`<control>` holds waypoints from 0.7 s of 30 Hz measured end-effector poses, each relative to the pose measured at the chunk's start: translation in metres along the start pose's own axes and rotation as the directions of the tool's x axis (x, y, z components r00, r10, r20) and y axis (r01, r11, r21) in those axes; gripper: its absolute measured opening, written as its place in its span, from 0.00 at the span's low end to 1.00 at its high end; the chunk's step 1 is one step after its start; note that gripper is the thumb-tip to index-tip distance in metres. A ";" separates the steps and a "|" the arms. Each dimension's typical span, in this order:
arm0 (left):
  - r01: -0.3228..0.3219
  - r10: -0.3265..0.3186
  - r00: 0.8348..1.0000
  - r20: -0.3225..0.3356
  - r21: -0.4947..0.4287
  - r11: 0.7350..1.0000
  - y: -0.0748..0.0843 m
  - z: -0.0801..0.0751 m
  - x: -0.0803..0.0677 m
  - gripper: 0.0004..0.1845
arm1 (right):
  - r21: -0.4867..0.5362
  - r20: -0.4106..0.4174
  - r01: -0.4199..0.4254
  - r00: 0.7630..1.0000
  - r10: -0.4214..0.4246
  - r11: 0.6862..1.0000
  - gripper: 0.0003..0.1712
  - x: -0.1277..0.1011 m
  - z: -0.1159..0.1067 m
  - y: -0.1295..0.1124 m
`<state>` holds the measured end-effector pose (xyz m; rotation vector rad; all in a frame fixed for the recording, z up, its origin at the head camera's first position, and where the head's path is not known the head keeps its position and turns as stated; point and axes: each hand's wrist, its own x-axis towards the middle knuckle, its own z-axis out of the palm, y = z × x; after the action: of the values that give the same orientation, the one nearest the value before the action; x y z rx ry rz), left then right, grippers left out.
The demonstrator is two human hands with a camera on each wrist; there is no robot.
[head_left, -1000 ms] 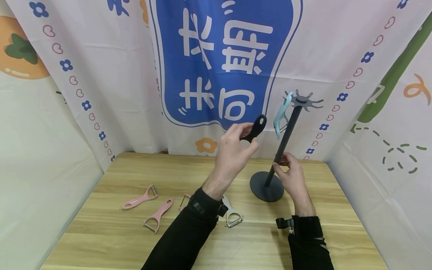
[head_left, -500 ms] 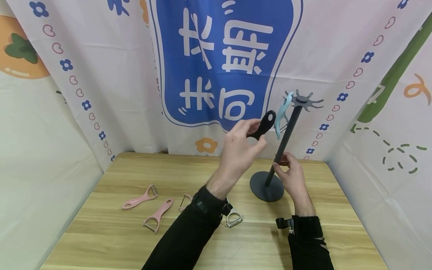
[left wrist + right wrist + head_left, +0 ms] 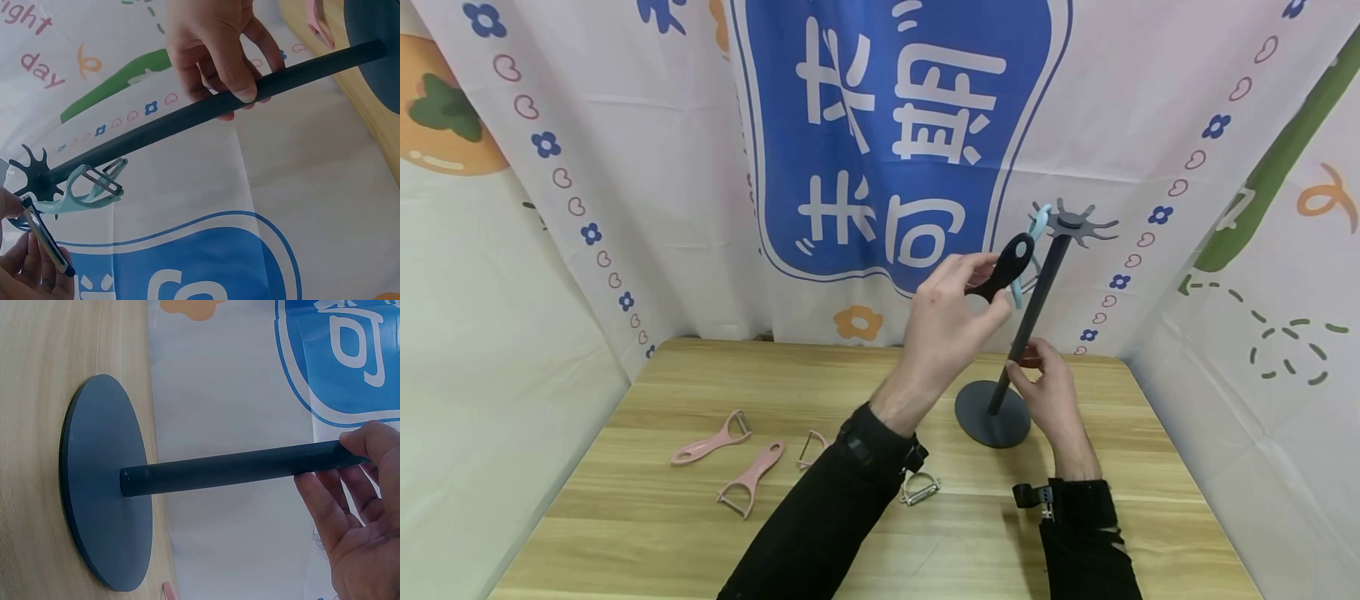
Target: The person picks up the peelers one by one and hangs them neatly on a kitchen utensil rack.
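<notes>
- Left hand [image 3: 951,321], frame centre: pinches black peeler [image 3: 1003,267]; blade visible only in left-wrist view.
- Right hand [image 3: 1051,390]: grips stand pole [image 3: 1033,310].
- Blue peeler [image 3: 87,190] hangs beside it.
- Pink peelers [image 3: 730,462], lower left.

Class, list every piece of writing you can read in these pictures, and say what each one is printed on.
"未可", white characters on the blue panel of the printed backdrop cloth; the row above them is cut off and mirrored-looking, not surely readable.
"ight" and "day", pink letters on the white side cloth in the left wrist view; the first word is cut off.
The black peeler, dark grey stand and wooden table show no writing.
</notes>
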<state>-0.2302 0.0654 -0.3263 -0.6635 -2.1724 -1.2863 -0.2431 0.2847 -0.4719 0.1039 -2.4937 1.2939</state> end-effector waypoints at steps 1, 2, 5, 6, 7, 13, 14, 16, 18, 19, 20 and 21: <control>-0.003 0.003 1.000 0.000 0.002 1.000 0.001 0.000 0.001 0.24 | 0.002 -0.001 0.004 1.000 -0.004 1.000 0.22 0.000 0.000 0.000; -0.006 0.006 1.000 -0.001 0.003 1.000 0.002 0.001 0.002 0.24 | 0.002 -0.002 0.007 1.000 -0.007 1.000 0.22 0.000 0.000 0.000; -0.018 0.018 1.000 -0.001 0.004 1.000 0.004 0.002 0.005 0.24 | 0.005 -0.005 0.011 1.000 -0.011 1.000 0.21 0.000 0.000 0.001; -0.022 0.022 1.000 0.000 0.002 1.000 0.005 0.003 0.006 0.24 | 0.004 -0.006 0.011 1.000 -0.011 1.000 0.21 0.000 0.000 0.001; -0.026 0.026 1.000 0.001 0.001 1.000 0.006 0.003 0.007 0.23 | 0.002 -0.007 0.010 1.000 -0.010 1.000 0.21 0.000 0.000 0.001; -0.040 0.040 0.999 0.017 0.017 0.999 0.011 0.006 0.012 0.23 | 0.001 -0.003 -0.002 1.000 0.002 1.000 0.21 0.000 0.000 0.000; -0.042 0.041 0.999 0.020 0.019 0.999 0.012 0.006 0.013 0.23 | 0.001 -0.001 -0.003 1.000 0.003 1.000 0.21 0.000 0.000 0.000; -0.042 0.042 0.999 0.026 0.020 0.999 0.014 0.007 0.014 0.23 | -0.003 0.000 -0.004 1.000 0.004 1.000 0.21 0.000 0.000 0.000; -0.040 0.039 0.999 0.031 0.014 0.999 0.015 0.007 0.014 0.23 | -0.007 0.000 -0.003 1.000 0.003 1.000 0.22 0.000 0.000 0.000; -0.039 0.038 0.999 0.032 0.018 0.999 0.015 0.008 0.015 0.23 | -0.008 0.000 -0.003 1.000 0.003 1.000 0.22 0.000 0.000 0.001; -0.038 0.037 0.999 0.033 0.016 0.999 0.016 0.008 0.015 0.23 | -0.010 -0.001 -0.004 1.000 0.004 1.000 0.22 0.000 0.000 0.001; -0.037 0.036 0.999 0.034 0.017 0.999 0.016 0.008 0.015 0.24 | -0.011 -0.001 -0.004 1.000 0.004 1.000 0.22 0.000 0.000 0.000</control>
<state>-0.2326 0.0816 -0.3094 -0.7191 -2.1862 -1.2442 -0.2427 0.2853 -0.4721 0.0960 -2.5013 1.2820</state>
